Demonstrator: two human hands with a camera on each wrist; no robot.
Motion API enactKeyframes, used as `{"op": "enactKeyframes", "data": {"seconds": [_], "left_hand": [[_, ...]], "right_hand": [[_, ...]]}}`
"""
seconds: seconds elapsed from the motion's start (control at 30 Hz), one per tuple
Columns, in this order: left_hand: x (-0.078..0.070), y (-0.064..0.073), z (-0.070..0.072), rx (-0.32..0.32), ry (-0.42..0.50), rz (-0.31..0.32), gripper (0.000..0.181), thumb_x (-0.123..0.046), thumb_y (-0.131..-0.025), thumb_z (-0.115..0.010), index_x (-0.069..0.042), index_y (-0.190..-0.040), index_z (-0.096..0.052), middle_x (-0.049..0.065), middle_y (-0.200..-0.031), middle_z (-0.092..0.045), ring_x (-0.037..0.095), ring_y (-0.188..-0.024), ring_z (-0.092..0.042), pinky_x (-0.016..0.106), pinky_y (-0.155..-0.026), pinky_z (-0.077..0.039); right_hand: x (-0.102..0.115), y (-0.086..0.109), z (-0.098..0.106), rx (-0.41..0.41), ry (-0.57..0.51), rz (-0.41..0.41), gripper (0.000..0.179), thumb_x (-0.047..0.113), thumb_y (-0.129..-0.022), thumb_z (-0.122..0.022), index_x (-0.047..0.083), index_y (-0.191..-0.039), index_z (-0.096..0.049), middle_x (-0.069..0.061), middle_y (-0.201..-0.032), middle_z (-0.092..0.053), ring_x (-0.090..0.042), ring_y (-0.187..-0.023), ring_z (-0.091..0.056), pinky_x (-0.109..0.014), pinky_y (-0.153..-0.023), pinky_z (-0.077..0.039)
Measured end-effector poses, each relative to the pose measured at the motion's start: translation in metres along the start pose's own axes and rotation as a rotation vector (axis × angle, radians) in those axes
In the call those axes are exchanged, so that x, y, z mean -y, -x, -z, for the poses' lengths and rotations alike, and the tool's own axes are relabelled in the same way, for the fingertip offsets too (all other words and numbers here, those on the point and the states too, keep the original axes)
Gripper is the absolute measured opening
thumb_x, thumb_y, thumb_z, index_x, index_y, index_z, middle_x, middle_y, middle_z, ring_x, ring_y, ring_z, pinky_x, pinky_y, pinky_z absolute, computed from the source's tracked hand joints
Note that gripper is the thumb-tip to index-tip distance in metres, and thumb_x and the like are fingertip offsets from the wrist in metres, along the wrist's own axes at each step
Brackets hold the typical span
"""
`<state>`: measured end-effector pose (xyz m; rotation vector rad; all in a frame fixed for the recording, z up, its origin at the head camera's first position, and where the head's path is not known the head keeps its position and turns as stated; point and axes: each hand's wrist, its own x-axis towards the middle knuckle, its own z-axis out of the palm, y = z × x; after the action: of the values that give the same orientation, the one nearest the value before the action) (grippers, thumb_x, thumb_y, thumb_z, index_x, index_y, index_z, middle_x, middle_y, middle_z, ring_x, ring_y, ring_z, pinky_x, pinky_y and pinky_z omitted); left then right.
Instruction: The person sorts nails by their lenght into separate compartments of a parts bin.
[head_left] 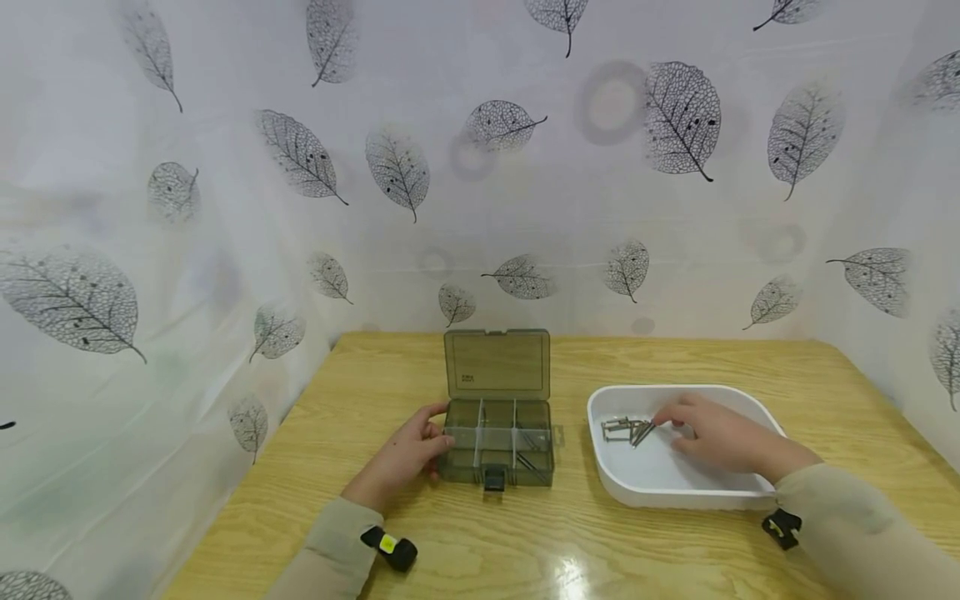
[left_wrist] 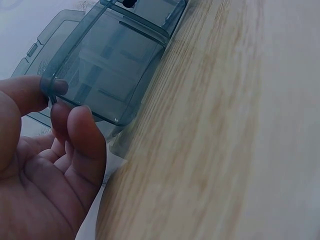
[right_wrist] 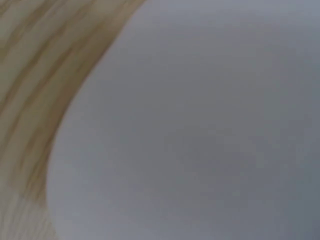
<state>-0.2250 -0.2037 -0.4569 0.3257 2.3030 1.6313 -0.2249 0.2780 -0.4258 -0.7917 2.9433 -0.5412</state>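
A smoky see-through compartment box (head_left: 495, 482) stands on the table with its lid (head_left: 498, 367) raised at the back. My left hand (head_left: 408, 450) pinches the box's left wall; in the left wrist view the thumb (left_wrist: 59, 87) laps over the rim and fingers press outside. A few slim metal fasteners (head_left: 531, 467) lie in the right-hand compartments. My right hand (head_left: 716, 433) reaches into a white tray (head_left: 675, 498), fingertips at a small pile of similar headed metal fasteners (head_left: 618, 427), thumb apart from the index finger. The right wrist view shows only the tray's outer wall (right_wrist: 175, 125), blurred.
The wood-grain table (head_left: 390, 367) carries the box at centre and the tray to its right. A pale sheet with a leaf print (head_left: 420, 250) hangs behind and along both sides. Black straps with small devices sit on both wrists.
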Motion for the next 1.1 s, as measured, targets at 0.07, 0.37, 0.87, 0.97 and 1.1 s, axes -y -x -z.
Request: {"op": "enactKeyframes", "data": {"seconds": [0.07, 0.37, 0.87, 0.97, 1.1], "left_hand": [[0.0001, -0.0001, -0.0001, 0.000, -0.001, 0.002, 0.068, -0.019, -0.103, -0.062, -0.011, -0.159, -0.025, 0.015, -0.092, -0.056, 0.022, -0.063, -0.054, 0.040, -0.062, -0.056], [-0.0003, -0.0010, 0.0000, 0.001, 0.028, 0.004, 0.067, -0.018, -0.103, -0.061, -0.010, -0.159, -0.025, 0.013, -0.091, -0.054, 0.021, -0.064, -0.050, 0.039, -0.062, -0.055], [-0.0026, 0.0011, -0.0010, 0.000, 0.037, 0.009, 0.067, -0.019, -0.104, -0.061, -0.010, -0.159, -0.025, 0.013, -0.091, -0.053, 0.022, -0.064, -0.051, 0.041, -0.061, -0.055], [-0.0025, 0.0014, -0.0015, -0.001, 0.030, 0.008, 0.067, -0.020, -0.104, -0.060, -0.011, -0.159, -0.024, 0.014, -0.092, -0.054, 0.023, -0.063, -0.052, 0.042, -0.061, -0.055], [-0.0023, 0.0018, -0.0018, 0.002, 0.033, 0.010, 0.067, -0.021, -0.104, -0.061, -0.012, -0.159, -0.025, 0.014, -0.092, -0.054, 0.023, -0.063, -0.051, 0.042, -0.062, -0.055]], "right_hand": [[-0.0008, 0.0005, -0.0003, 0.009, -0.004, 0.010, 0.030, 0.012, -0.090, -0.072, 0.016, -0.120, -0.071, -0.012, -0.125, -0.058, -0.029, -0.105, -0.062, -0.053, -0.090, -0.052], [-0.0038, 0.0003, -0.0029, 0.020, 0.021, 0.040, 0.028, 0.014, -0.089, -0.073, 0.022, -0.116, -0.072, -0.007, -0.119, -0.058, -0.021, -0.099, -0.061, -0.047, -0.087, -0.053], [-0.0062, -0.0003, -0.0050, 0.085, -0.006, 0.023, 0.021, 0.018, -0.086, -0.077, 0.031, -0.092, -0.063, 0.007, -0.093, -0.052, -0.010, -0.082, -0.049, -0.033, -0.074, -0.046], [-0.0086, -0.0011, -0.0061, 0.118, -0.029, 0.021, 0.020, 0.018, -0.087, -0.076, 0.031, -0.086, -0.060, 0.010, -0.083, -0.048, -0.007, -0.077, -0.046, -0.028, -0.069, -0.042], [-0.0093, -0.0009, -0.0068, 0.156, -0.060, 0.027, 0.021, 0.018, -0.090, -0.073, 0.029, -0.081, -0.057, 0.013, -0.076, -0.049, -0.004, -0.073, -0.046, -0.026, -0.064, -0.038]]}}
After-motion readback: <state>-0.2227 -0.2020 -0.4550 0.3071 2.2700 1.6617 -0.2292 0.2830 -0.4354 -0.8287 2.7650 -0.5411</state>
